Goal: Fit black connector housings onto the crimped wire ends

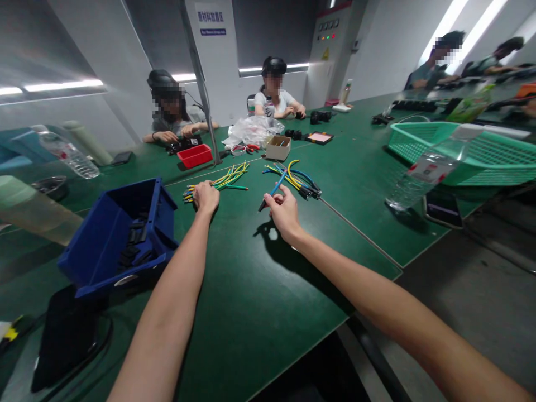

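Observation:
My left hand (206, 198) reaches onto a pile of yellow-green and blue wires (228, 177) at its ring-terminal ends. Its fingers are curled down, and what they pinch is hidden. In my right hand (285, 212) is a blue wire (280, 183), held between thumb and fingers, its black-sleeved end (262, 206) pointing down to the left above the table. Just behind this hand lies a second bunch of wires, blue and yellow (295, 174), with black sleeves (309, 192) on their near ends.
A blue bin (113, 240) with black sleeves stands at left, near a black device (69, 340). At right are a bottle (427, 173), phone (443, 210) and green basket (473, 162). A red tray (195, 156), metal post (205, 89) and cardboard box (278, 148) stand ahead. Co-workers sit beyond.

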{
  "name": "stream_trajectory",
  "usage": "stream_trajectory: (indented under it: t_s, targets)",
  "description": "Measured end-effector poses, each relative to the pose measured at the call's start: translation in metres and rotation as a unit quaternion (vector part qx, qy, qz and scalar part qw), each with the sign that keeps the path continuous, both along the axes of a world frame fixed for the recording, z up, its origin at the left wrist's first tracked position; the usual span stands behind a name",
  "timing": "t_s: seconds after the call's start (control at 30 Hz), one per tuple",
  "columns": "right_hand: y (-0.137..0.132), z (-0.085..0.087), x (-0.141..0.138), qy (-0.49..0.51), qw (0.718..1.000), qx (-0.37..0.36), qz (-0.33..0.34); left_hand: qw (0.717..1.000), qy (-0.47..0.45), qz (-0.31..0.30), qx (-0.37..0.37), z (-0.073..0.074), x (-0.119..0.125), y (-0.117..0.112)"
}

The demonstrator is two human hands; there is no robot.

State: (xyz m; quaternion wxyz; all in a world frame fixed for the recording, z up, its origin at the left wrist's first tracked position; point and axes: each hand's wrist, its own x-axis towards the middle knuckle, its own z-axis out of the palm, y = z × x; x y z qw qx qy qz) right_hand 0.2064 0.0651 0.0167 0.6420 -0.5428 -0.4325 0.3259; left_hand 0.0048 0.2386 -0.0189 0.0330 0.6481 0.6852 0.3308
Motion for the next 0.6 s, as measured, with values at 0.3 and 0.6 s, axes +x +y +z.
stream_trajectory:
  t_s: [0.3,0.6]
  targets:
    - [0.01,0.026,0.059,-0.318,0.947,0.001,-0.041,0.997,0.041,0.035,0.049,0.002,-0.005,-0.008]
    - [0.048,0.067,0.136,-0.649,0.734,-0.197,0.034,0.996,-0.027,0.058,0.067,0.008,-0.005,-0.013]
